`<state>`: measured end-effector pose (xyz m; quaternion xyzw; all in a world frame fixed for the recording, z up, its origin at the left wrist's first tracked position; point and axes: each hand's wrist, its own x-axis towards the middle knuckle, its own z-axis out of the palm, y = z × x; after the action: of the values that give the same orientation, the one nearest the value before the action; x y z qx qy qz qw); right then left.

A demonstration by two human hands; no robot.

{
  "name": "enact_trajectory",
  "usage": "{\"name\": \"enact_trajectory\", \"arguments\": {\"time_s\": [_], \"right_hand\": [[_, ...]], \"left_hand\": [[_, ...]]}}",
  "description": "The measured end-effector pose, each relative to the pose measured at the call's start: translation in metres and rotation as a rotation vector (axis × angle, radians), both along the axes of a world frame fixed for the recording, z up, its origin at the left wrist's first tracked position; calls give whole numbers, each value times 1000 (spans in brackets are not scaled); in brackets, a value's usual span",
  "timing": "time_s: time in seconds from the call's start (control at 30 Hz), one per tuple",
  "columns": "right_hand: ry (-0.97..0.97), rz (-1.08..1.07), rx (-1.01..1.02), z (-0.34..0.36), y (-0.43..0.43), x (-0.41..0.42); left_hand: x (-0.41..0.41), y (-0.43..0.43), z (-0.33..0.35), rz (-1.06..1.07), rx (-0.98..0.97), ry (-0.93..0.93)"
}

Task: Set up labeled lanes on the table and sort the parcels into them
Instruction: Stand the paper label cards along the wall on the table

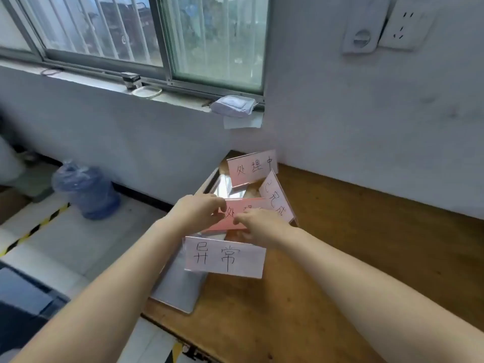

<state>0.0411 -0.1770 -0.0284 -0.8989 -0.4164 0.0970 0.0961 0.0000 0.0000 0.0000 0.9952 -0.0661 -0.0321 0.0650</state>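
Lane set-up step: pink label sign (225, 225) pinched between left hand (199, 213) and right hand (262, 227) over the left end of the table (366, 244), amid other signs (225, 258); next, probably standing it apart as a lane marker.

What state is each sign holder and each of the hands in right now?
Nearest clear acrylic sign holder, pink card reading 异常: upright, untouched.
Middle clear acrylic holder, pink card: gripped on both sides, text partly covered.
Farthest acrylic holder, pink 处理中 card: upright.
Rightmost acrylic holder, pink 已完成 card: tipped, text running sideways.
Left hand: pinches the middle holder's left end.
Right hand: pinches its front edge.
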Motion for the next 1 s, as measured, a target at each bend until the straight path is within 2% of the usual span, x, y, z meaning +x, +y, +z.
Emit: {"name": "enact_trajectory", "arguments": {"time_s": [0.13,0.3,0.5,0.63,0.77,1.0], "right_hand": [[76,79,-197,-27,26,-5],[138,64,-296,-57,44,-2],[30,18,-246,-70,42,0],[64,-29,-225,-50,8,12],[140,-68,-322,-25,-50,30],[253,-291,-376,-9,-158,52]], "left_hand": [[-3,14,-19,34,77,23],[-5,26,-45,47,61,53],[11,16,-55,-10,31,60],[39,-6,-49,-69,2,76],[68,-50,-46,-162,-29,101],[111,-129,-55,-210,-2,139]]}}
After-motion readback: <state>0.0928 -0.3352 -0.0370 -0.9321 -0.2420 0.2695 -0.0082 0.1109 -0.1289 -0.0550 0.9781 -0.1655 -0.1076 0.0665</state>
